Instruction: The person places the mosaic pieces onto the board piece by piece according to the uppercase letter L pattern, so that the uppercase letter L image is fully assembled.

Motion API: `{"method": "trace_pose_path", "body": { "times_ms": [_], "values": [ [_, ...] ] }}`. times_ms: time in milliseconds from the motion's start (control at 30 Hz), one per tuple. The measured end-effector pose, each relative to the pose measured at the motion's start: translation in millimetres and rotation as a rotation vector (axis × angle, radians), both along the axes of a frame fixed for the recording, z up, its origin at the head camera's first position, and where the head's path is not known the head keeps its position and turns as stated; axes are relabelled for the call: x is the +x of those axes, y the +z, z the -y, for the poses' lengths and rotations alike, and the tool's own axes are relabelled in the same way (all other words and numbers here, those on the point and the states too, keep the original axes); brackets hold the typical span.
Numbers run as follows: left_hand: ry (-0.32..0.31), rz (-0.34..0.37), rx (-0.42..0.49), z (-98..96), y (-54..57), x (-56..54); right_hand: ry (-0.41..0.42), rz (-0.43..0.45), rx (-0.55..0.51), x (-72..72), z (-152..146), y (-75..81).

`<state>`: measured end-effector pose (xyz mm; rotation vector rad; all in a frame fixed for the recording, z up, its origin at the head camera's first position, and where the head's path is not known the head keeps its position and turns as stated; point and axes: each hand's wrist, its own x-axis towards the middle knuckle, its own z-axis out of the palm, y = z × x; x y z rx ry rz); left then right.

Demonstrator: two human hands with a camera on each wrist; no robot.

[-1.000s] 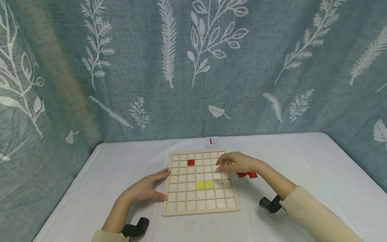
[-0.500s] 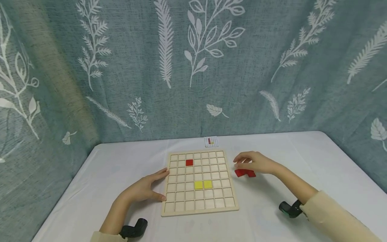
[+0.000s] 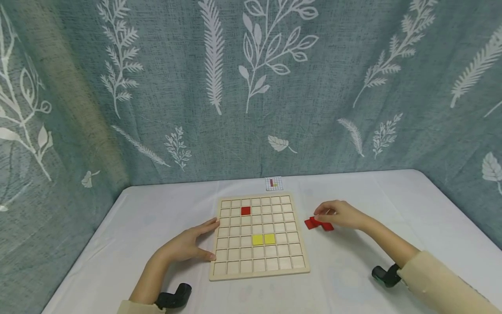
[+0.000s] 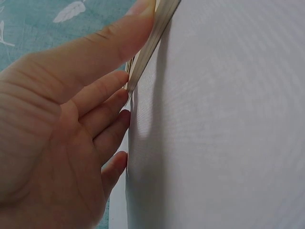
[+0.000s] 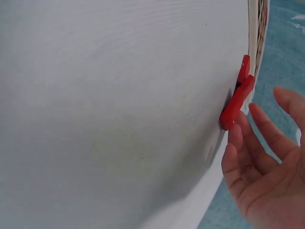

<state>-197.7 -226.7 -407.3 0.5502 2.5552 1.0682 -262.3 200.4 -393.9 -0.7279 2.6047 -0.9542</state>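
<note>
A pale wooden board (image 3: pixel 256 273) with a grid of square cells lies on the table. One red tile (image 3: pixel 245 211) sits in its upper part, and two yellow tiles, including this left one (image 3: pixel 257 240), lie side by side lower down. My left hand (image 3: pixel 187 245) rests at the board's left edge, fingers fairly straight, thumb on the rim. Beside the board's right edge my right hand (image 3: pixel 340 214) reaches over a small pile of red tiles (image 5: pixel 235 106). Its fingertips are at the pile; in the right wrist view thumb and fingers stand apart, nothing pinched between them.
Behind the board lies a small card (image 3: pixel 273 183) printed with a grid and coloured squares. A white cloth (image 3: pixel 157 205) covers the table. A patterned green curtain (image 3: pixel 235 144) hangs at the back and sides.
My right hand has moved from above the board's right side out to the red tiles, then slightly further right and down onto them. My left hand stays at the board's edge.
</note>
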Motion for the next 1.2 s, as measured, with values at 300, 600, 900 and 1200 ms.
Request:
{"method": "trace_pose_path", "body": {
  "times_ms": [300, 600, 900, 1200],
  "values": [
    [0.000, -0.004, 0.004, 1.6, -3.4, -0.8, -0.029, -0.049, 0.000, 5.4, -9.4, -7.6],
    [0.019, 0.004, -0.007, 1.2, -2.2, -0.5, 0.032, -0.041, -0.019, 9.0, -23.4, -11.8],
    [0.023, 0.007, -0.010, 0.4, -2.6, -0.3, 0.020, -0.018, -0.020, 13.4, -27.0, -14.8],
    [0.027, -0.003, -0.021, 0.1, -0.8, 0.1, 0.003, -0.049, -0.027, 14.5, -28.8, -16.4]
  ]
}}
